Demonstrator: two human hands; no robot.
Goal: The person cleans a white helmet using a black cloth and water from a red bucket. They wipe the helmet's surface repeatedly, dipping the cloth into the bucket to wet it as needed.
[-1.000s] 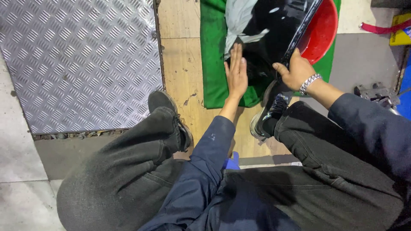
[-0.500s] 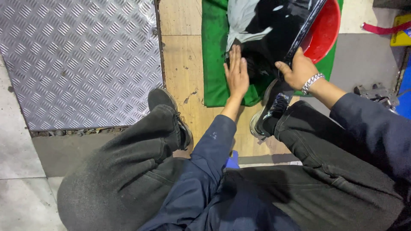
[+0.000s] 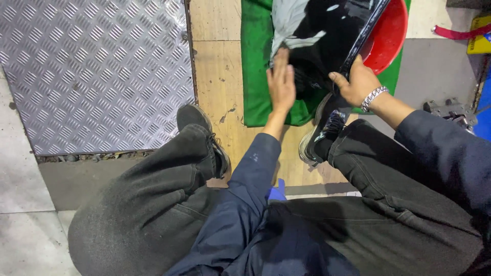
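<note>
Workshop or garage floor, seen from above a seated person. Ground is mixed: a raised-tread aluminium chequer plate set into grey concrete slabs, with a strip of worn, scuffed plywood boarding beside it. A green cloth mat is spread on the boards as a work surface, carrying a glossy black moulded panel and a red plastic basin. At the right edge, a grey metal bracket lies on the concrete, with a yellow box and red strap nearby. Work done on the floor, not at a counter.
</note>
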